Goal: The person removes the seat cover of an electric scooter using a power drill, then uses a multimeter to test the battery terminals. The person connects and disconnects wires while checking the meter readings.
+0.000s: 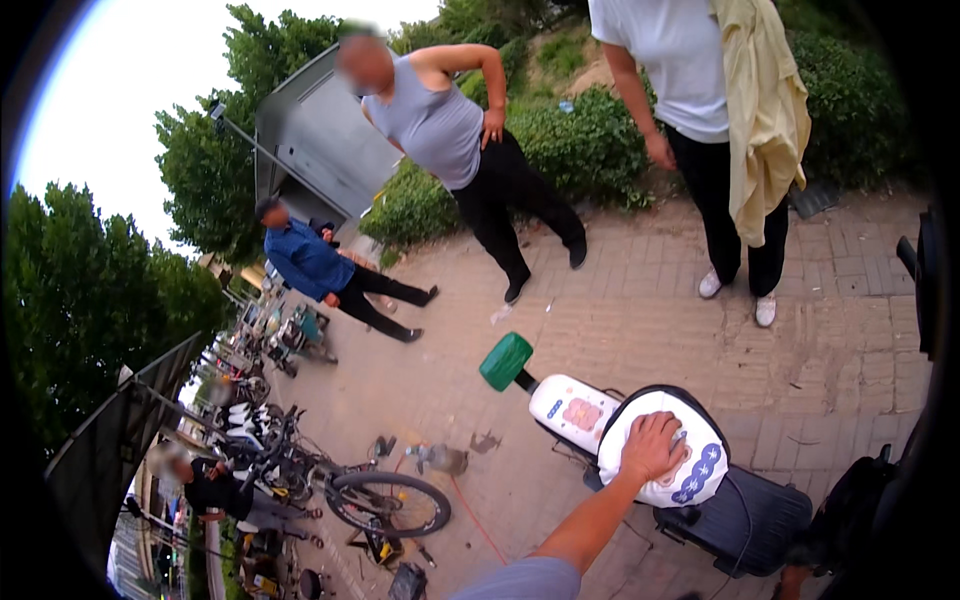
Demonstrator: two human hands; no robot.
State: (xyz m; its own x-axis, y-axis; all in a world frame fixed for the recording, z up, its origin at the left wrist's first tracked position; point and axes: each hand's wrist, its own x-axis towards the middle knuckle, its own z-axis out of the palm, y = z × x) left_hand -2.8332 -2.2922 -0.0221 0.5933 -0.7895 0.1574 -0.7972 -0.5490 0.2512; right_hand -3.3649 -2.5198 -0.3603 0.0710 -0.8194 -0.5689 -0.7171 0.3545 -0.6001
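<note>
Brick paving [600,325] is running across the frame. At lower right, the left hand [655,445] is resting palm-down on a white patterned cover [708,440]; whether it is gripping, one cannot tell. What may be the right hand [795,578] is barely showing at the bottom edge, grip unclear. Pushing sideways could shift the cover; a red cord [480,520] near a bicycle wheel [390,503] could be causing a stumble.

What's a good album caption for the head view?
A left hand on a white patterned cover, with people standing on the pavement.
</note>
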